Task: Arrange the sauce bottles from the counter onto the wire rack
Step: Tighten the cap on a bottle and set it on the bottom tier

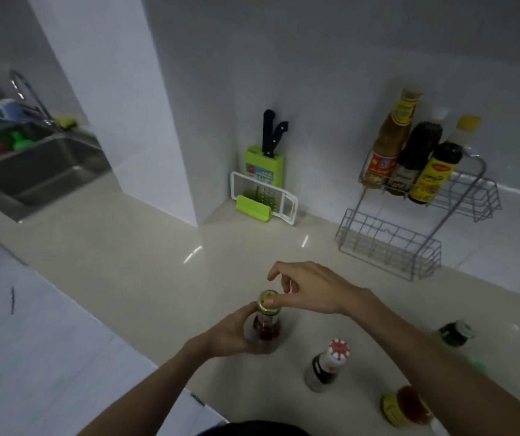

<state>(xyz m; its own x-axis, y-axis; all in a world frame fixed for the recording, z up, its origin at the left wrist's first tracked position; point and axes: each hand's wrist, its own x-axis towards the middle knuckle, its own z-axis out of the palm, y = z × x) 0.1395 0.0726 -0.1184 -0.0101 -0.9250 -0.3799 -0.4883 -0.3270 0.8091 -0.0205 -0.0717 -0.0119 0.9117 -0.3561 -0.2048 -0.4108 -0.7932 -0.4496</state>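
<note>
Bottle with gold cap (266,322) stands near counter (145,259) front edge, left hand (236,333) clamped round its body, right hand (307,287) pinching the cap. Three more bottles (326,365) toward the front right corner. Wire rack (410,215) against the back wall, three bottles on its upper shelf (469,190).

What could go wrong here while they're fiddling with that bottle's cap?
The right hand pinches the gold cap of the red sauce bottle gripped by the left hand; a loose cap might leak. The right forearm passes over the red-and-white-capped dark bottle and could topple it.
</note>
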